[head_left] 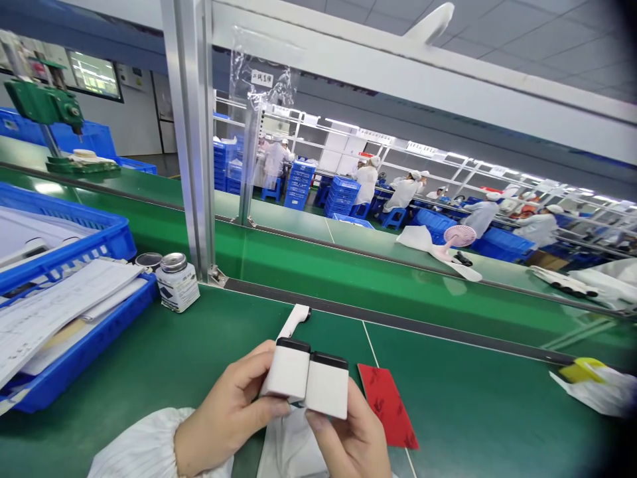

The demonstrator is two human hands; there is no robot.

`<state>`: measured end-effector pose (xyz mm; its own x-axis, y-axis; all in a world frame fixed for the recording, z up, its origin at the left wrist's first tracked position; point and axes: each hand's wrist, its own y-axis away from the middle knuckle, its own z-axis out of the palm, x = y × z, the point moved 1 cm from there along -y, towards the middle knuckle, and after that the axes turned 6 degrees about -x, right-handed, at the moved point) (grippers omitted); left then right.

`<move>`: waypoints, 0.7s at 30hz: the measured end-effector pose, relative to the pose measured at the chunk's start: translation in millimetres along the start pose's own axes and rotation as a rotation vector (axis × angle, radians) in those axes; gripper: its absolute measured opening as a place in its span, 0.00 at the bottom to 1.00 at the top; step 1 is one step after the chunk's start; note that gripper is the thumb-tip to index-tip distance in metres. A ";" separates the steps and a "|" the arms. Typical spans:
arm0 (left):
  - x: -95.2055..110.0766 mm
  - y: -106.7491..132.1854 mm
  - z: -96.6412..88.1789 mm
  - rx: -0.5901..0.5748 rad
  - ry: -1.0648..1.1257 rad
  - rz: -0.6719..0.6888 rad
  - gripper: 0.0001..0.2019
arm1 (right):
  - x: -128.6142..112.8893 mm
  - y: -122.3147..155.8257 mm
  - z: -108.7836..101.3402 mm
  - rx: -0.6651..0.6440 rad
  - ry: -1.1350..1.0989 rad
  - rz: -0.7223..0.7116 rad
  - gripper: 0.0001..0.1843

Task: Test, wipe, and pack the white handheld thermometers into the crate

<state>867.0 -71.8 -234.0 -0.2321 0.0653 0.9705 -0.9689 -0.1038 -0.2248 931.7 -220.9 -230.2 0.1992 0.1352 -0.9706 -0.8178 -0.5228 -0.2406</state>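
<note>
Over green belting [462,398], left hand [226,418] and right hand [353,435] clenching black-capped white blocks [288,372]

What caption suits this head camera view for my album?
Left hand and right hand hold two black-topped white parts above a green workbench.

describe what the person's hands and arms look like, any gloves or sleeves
The left hand and the right hand are bare, with no gloves, and no ring or watch shows. The left arm wears a white sleeve with faint thin stripes, gathered at a soft cuff. The right sleeve is out of view.
</note>
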 end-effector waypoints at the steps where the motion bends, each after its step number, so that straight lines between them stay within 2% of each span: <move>1: 0.4 -0.1 -0.1 0.005 -0.006 0.005 0.13 | -0.5 0.3 0.5 0.000 0.002 -0.002 0.16; 5: -0.5 0.3 -0.3 0.035 0.016 0.002 0.11 | -1.4 2.4 2.2 0.040 -0.051 -0.019 0.13; 8: -1.9 -0.2 1.0 0.089 0.062 -0.076 0.12 | -0.8 1.6 3.3 0.042 -0.205 0.004 0.14; 11: -5.0 -2.2 3.5 0.171 0.179 -0.234 0.16 | 3.2 -3.7 3.6 0.066 -0.349 0.203 0.14; 14: -9.1 -4.3 5.4 0.280 0.362 -0.394 0.20 | 8.9 -9.8 4.5 0.018 -0.542 0.447 0.19; 17: -10.1 -6.1 6.1 0.370 0.559 -0.468 0.20 | 12.3 -12.3 5.6 -0.047 -0.670 0.565 0.20; 19: -8.5 -7.5 6.9 0.348 0.651 -0.480 0.19 | 12.8 -12.0 6.4 -0.096 -0.702 0.592 0.24; 21: -6.3 -8.8 8.3 0.266 0.728 -0.471 0.20 | 12.5 -11.3 7.2 -0.147 -0.702 0.600 0.29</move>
<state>877.6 -79.5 -237.4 0.0991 0.7607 0.6415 -0.9464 -0.1272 0.2970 939.6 -207.2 -239.5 -0.6456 0.2605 -0.7178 -0.5917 -0.7649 0.2546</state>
